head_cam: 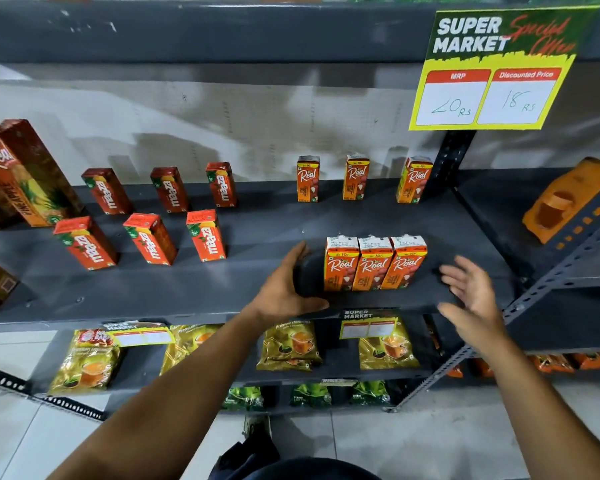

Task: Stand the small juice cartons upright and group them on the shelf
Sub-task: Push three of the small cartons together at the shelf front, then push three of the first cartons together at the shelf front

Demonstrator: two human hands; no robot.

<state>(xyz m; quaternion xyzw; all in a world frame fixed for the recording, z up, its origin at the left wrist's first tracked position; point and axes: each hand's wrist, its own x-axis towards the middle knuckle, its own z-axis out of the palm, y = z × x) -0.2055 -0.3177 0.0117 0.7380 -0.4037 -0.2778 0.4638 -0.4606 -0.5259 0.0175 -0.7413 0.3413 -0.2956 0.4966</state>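
Head: cartons (374,263) between open fingers (459,277)

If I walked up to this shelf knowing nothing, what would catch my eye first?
Probably the yellow supermarket offer sign hanging at the upper right. Next, the three orange juice cartons standing pressed together at the shelf's front edge, with an open left hand and open right hand on either side, neither touching them. Three more matching cartons stand spaced apart at the back.

Upright cartons (374,264) — open hands (284,289) flanking
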